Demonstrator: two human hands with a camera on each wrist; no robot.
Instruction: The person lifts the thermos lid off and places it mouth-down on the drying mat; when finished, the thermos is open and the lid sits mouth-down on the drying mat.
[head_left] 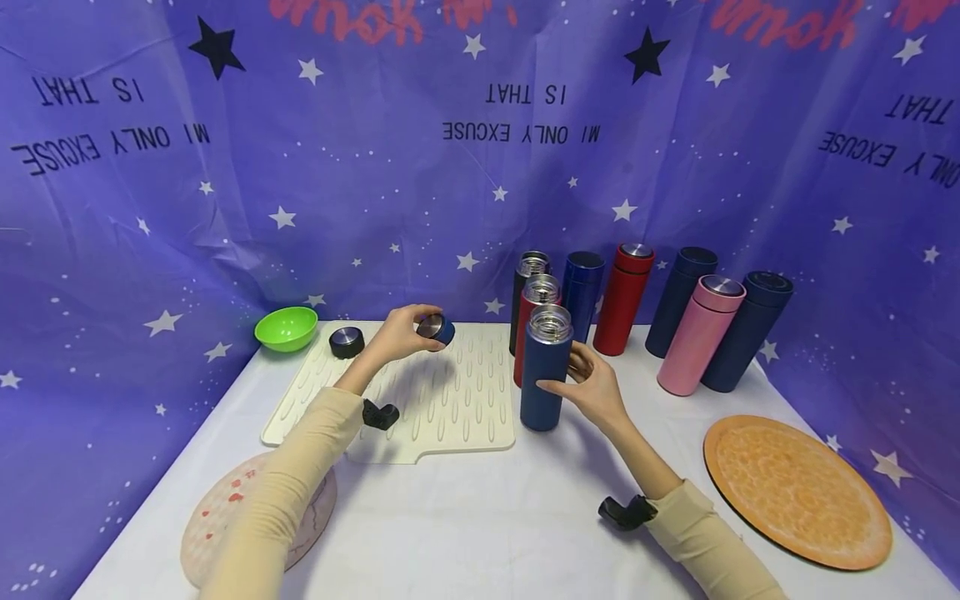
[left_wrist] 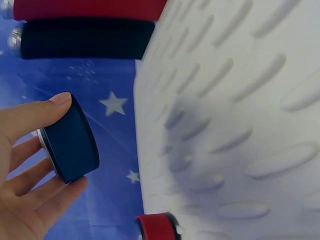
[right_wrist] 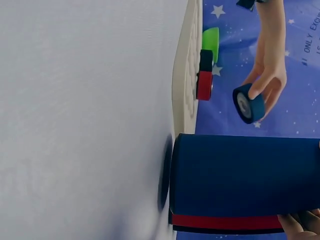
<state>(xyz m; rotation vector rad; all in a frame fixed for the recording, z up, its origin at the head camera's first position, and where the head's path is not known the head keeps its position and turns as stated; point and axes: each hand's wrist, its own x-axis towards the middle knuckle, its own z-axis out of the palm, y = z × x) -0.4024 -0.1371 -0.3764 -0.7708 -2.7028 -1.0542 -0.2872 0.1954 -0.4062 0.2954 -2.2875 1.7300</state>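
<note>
Above a cream ridged mat [head_left: 468,379], my left hand [head_left: 397,335] pinches a blue bottle lid [left_wrist: 70,140] with a silvery top between thumb and fingers. My right hand [head_left: 592,385] grips a blue thermos bottle [head_left: 543,375], upright beside the mat's right edge, its steel-rimmed mouth uncovered. Whether its base touches the table I cannot tell. Right behind it stand an uncovered red bottle [head_left: 538,290] and an uncovered black bottle [head_left: 531,265]. On the mat sit a black lid [head_left: 347,342] and a red lid [right_wrist: 204,86]; the red one is hidden in the head view.
Farther right stand a shiny blue bottle [head_left: 582,287], a red bottle [head_left: 624,300], a pink bottle [head_left: 701,337] and dark blue bottles [head_left: 750,333]. A green bowl [head_left: 287,329] sits back left. Round mats lie front left [head_left: 217,508] and right [head_left: 795,492]. A starry curtain hangs behind.
</note>
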